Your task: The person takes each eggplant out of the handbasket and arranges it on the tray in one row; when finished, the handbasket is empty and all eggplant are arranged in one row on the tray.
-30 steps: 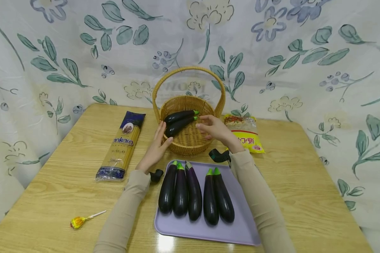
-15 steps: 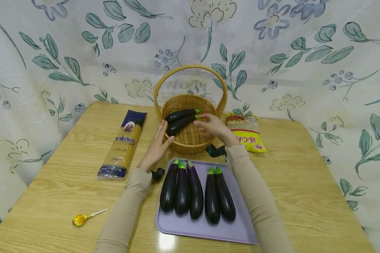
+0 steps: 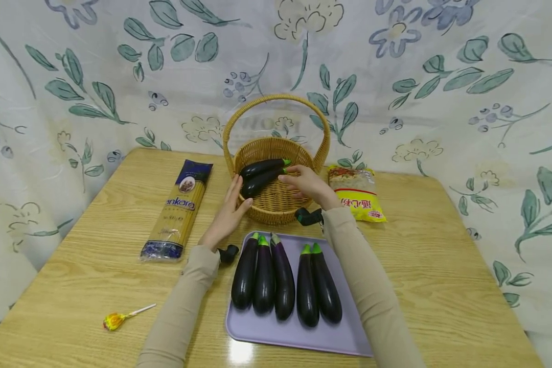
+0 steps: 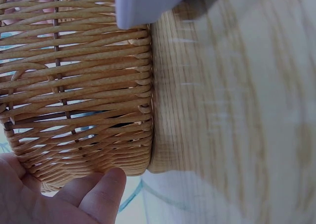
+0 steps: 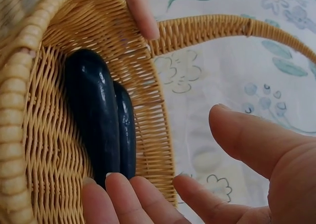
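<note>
Two eggplants (image 3: 259,184) are lying side by side in the wicker basket (image 3: 276,216), against its left wall, their green stem ends pointing towards the right. The basket is standing near the table's (image 3: 441,266) far edge. The left arm is stretching forward past the left edge of the tray (image 3: 285,337), and the left hand (image 3: 225,217) is resting at the basket's left rim, its fingers extended and its thumb spreading away from them along the near side. The right arm is crossing over the tray's right edge, with the hand turning inward at the wrist; the right hand (image 3: 310,186) is hovering over the right part of the basket, fingers loosely bent, thumb apart, holding nothing. Its fingertips are showing just beside the stem ends; whether they are touching them, I cannot tell. Five more eggplants (image 3: 264,281) are lying on the tray, three towards the left edge and two further right, stems facing the far edge. The spaghetti pack (image 3: 177,212) is lying towards the table's left edge, the lollipop (image 3: 115,321) nearer the near left corner, and the yellow food packet (image 3: 356,194) by the far edge, right of the basket.
</note>
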The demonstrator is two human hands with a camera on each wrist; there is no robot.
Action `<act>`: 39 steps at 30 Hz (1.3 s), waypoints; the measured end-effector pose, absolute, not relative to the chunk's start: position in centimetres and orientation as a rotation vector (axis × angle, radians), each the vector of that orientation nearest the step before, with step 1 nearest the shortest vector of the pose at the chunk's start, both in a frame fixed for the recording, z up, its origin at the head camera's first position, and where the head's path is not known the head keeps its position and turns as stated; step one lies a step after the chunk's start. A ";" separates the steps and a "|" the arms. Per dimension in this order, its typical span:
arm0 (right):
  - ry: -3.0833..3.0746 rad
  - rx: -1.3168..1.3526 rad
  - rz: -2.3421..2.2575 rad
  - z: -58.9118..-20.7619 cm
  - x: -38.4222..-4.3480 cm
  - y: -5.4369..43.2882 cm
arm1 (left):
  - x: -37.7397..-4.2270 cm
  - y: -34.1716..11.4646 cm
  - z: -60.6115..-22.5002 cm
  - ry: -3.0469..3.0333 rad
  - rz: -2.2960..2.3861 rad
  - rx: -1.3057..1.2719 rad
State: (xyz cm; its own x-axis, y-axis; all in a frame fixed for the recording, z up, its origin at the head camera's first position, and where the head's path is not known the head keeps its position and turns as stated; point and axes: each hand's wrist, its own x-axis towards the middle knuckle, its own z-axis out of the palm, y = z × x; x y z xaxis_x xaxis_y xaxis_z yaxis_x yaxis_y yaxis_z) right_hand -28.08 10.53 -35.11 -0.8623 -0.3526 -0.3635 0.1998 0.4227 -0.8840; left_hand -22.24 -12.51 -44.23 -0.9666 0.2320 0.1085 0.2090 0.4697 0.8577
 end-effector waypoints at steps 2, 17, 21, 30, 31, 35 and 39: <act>2.172 -0.125 -1.459 -35.1 -28.3 10.4 | -22.3 -12.6 -44.2 2.680 1.547 0.396; 2.185 -0.067 -1.421 -35.2 -29.2 9.3 | -22.2 -12.7 -44.3 2.688 1.536 0.404; 2.199 -0.058 -1.395 -35.3 -29.5 8.9 | -22.1 -12.7 -44.3 2.678 1.543 0.400; 2.189 -0.017 -1.405 -35.7 -30.2 8.3 | -22.4 -12.6 -44.2 2.669 1.563 0.400; 2.189 -0.016 -1.409 -35.8 -30.3 8.2 | -22.4 -12.6 -44.2 2.667 1.568 0.402; 2.190 -0.009 -1.412 -36.0 -30.5 7.9 | -22.4 -12.6 -44.1 2.664 1.575 0.406; 2.174 -0.003 -1.429 -36.2 -30.6 7.5 | -22.3 -12.7 -44.1 2.656 1.576 0.399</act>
